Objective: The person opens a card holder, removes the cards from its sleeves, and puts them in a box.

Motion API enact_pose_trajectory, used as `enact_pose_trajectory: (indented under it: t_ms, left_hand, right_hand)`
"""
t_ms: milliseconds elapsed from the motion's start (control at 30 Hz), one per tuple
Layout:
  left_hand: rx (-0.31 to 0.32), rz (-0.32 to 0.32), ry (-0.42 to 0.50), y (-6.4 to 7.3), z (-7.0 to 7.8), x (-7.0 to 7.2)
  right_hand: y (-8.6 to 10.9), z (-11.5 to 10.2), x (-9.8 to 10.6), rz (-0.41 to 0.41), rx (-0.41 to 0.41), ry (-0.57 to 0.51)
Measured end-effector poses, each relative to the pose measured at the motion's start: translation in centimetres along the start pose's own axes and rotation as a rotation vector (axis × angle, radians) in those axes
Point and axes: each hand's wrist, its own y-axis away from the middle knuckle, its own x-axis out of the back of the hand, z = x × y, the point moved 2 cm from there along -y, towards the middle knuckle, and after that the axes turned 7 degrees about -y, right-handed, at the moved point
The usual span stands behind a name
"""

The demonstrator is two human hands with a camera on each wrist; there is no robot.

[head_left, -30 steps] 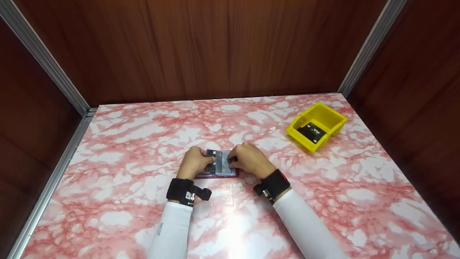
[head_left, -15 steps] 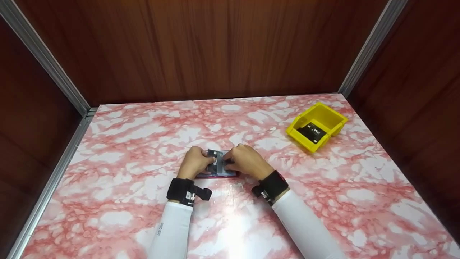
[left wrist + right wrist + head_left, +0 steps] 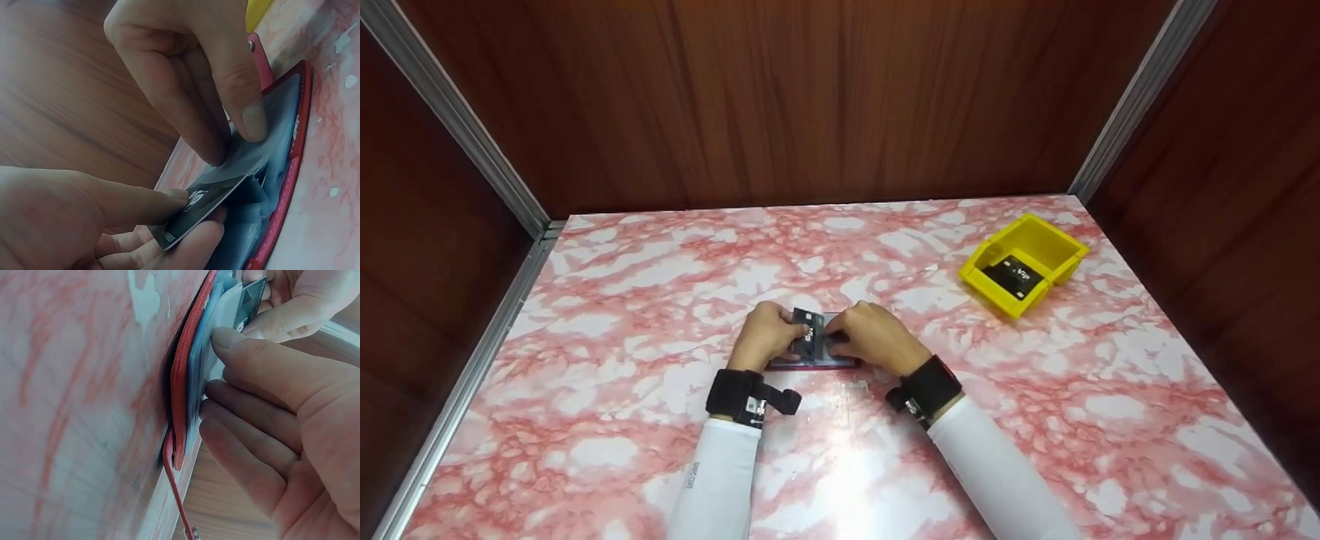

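Observation:
A black card with white lettering point(image 3: 198, 203) is tilted up, its inner part under a clear plastic sleeve point(image 3: 256, 147). The sleeve belongs to a red card holder point(image 3: 181, 377) lying on the table with its clear pages exposed. My left hand point(image 3: 766, 334) pinches the card's outer end, thumb on top and fingers underneath. From the other side my right hand point(image 3: 876, 335) holds the sleeve near its mouth. Its thumb point(image 3: 254, 121) lies on the plastic, and a finger reaches the sleeve's far edge. Both hands cover parts of the holder in the head view.
A yellow bin point(image 3: 1059, 238) stands at the back right of the pink marbled table point(image 3: 660, 262), with black cards point(image 3: 1014, 277) inside. A red strap with a snap point(image 3: 260, 62) sticks out from the holder. Wood panels point(image 3: 810, 97) enclose the table's back and sides.
My right hand has slid left along the sleeve to the card. The card's lettering shows more now and it tilts slightly more. My left hand has kept its pinch, nearly in place.

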Motion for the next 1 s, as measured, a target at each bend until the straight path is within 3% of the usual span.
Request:
enact_pose_trajectory:
  t_ms: [267, 533, 900, 1000]
  left_hand:
    - [0.032, -0.012, 0.062, -0.1, 0.2, 0.5]
    - [0.047, -0.011, 0.196, -0.3, -0.2, 1.6]
    - [0.041, -0.01, 0.22, -0.3, -0.2, 1.7]
    - [0.022, -0.01, 0.24, -0.5, -0.1, 1.6]
  right_hand:
    - [0.1, 0.1, 0.2, -0.002, -0.001, -0.036]
    - [0.2, 0.1, 0.2, -0.004, -0.04, -0.036]
    - [0.2, 0.2, 0.4, -0.027, -0.046, -0.031]
    - [0.2, 0.2, 0.9, 0.0, -0.068, -0.034]
